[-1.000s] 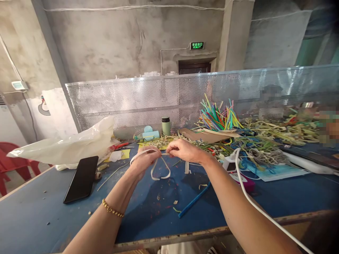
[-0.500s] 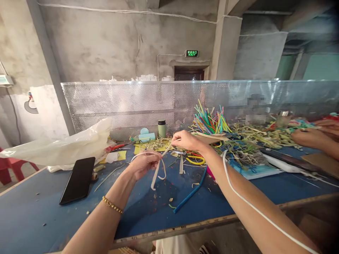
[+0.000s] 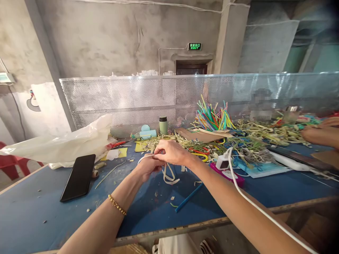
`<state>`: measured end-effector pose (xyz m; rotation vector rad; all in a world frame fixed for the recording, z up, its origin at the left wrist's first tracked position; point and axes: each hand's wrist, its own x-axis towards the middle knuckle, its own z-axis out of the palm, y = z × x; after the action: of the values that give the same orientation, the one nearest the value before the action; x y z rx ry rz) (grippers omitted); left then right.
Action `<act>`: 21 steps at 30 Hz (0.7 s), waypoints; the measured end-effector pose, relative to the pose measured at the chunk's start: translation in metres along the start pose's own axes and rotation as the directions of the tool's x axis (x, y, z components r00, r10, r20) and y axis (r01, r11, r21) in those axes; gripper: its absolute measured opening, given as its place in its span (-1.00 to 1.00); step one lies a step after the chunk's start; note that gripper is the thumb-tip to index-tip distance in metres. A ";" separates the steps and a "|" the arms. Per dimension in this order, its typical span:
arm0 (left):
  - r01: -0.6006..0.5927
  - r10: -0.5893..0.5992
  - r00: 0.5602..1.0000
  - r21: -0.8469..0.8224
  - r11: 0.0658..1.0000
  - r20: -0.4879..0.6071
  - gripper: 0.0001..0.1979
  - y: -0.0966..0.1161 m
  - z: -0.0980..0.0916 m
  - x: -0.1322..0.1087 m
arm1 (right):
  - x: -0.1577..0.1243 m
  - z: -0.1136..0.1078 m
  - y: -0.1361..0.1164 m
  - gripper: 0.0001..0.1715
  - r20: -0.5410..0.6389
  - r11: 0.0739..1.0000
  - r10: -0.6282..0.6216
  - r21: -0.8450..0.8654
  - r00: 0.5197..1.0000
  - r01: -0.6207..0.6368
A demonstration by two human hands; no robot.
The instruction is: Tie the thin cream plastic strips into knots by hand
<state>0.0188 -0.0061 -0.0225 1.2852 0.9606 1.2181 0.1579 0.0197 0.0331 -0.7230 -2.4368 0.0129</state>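
Observation:
Over the blue table (image 3: 39, 215), my left hand (image 3: 147, 166) and my right hand (image 3: 171, 151) meet, both pinched on a pale flat strip (image 3: 168, 175). The strip arcs over my left fingers and hangs in loops below the hands, just above the tabletop. My left wrist wears a gold bead bracelet (image 3: 117, 205). A white cable (image 3: 254, 204) lies across my right forearm. A blue stick (image 3: 188, 197) lies on the table beneath my right arm.
A black phone (image 3: 78, 177) and a white plastic bag (image 3: 66, 143) lie at left. A green bottle (image 3: 163, 125), coloured sticks (image 3: 213, 118) and a heap of strips (image 3: 254, 135) sit by the perforated metal screen (image 3: 127, 100). Another person's hand (image 3: 319, 134) works at right.
My right hand has come back from the far right to join my left hand on the strip. The loops now hang lower and bunch under both hands.

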 end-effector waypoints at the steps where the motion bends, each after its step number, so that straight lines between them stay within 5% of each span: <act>1: -0.009 0.009 1.000 0.026 1.000 0.020 -0.82 0.001 0.000 -0.001 | 0.001 0.002 0.000 -0.90 -0.023 1.000 0.001 -0.004 1.000 -0.001; 5: -0.002 -0.006 0.996 0.084 0.996 0.089 -0.81 0.006 -0.003 -0.002 | 0.003 0.003 0.011 -0.82 -0.075 0.978 0.069 0.204 0.995 -0.052; 10: 0.022 -0.041 0.992 0.161 0.987 0.116 -0.81 0.013 -0.004 -0.006 | -0.006 -0.006 0.024 -0.73 -0.065 0.843 0.180 0.525 0.982 -0.119; 17: -0.008 -0.013 0.992 0.163 0.987 0.125 -0.87 0.021 -0.004 -0.012 | -0.012 -0.017 0.011 -0.63 0.000 0.707 0.122 0.702 0.993 -0.086; 21: -0.050 0.050 0.997 -0.004 0.999 0.052 -0.89 0.025 -0.008 -0.008 | -0.012 -0.021 -0.001 -0.75 -0.072 0.699 0.135 0.714 0.988 -0.043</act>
<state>0.0070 -0.0152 0.0003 1.3395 0.8937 1.2176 0.1771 0.0100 0.0447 -0.4509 -2.0195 0.8862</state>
